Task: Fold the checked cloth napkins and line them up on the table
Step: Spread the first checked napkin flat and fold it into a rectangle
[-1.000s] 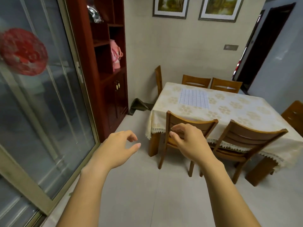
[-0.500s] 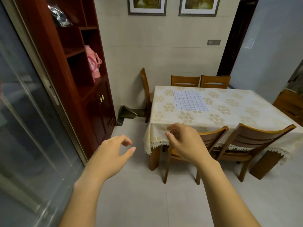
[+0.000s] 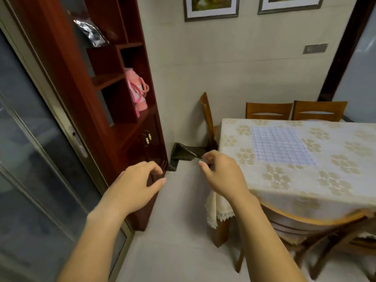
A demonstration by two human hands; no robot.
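Head view: checked cloth napkin lies flat on the desk, toward its far left part.
Left hand: fingers loosely curled, holding nothing, in the air left of the desk.
Right hand: loosely curled, holding nothing, at the desk's left edge.

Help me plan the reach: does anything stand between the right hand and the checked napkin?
Nothing visible does. The right hand is at the table's corner, and only bare tabletop lies between it and the napkin.
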